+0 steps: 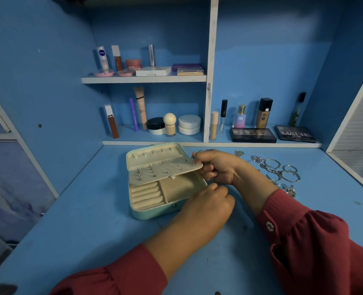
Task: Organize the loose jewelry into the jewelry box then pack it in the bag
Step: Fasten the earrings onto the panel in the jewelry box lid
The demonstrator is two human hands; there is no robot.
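A mint-green jewelry box (pixel 155 211) lies open on the blue desk, cream inside, with ring rolls at its front left. My right hand (pixel 216 167) pinches the right edge of the box's cream earring flap (pixel 165 170), which holds several studs and is lifted above the tray. My left hand (pixel 210 201) sits at the box's right front corner with fingers curled; whether it holds anything is hidden. Loose silver jewelry (pixel 280 171), rings, bangles and chains, lies on the desk to the right of my right wrist. No bag is in view.
Cosmetics stand on the shelves behind the box: bottles, tubes, jars (pixel 189 124) and two dark palettes (pixel 253 135). The desk is walled in by blue panels left and right. Bare desk surface (pixel 91 220) stretches in front of and left of the box.
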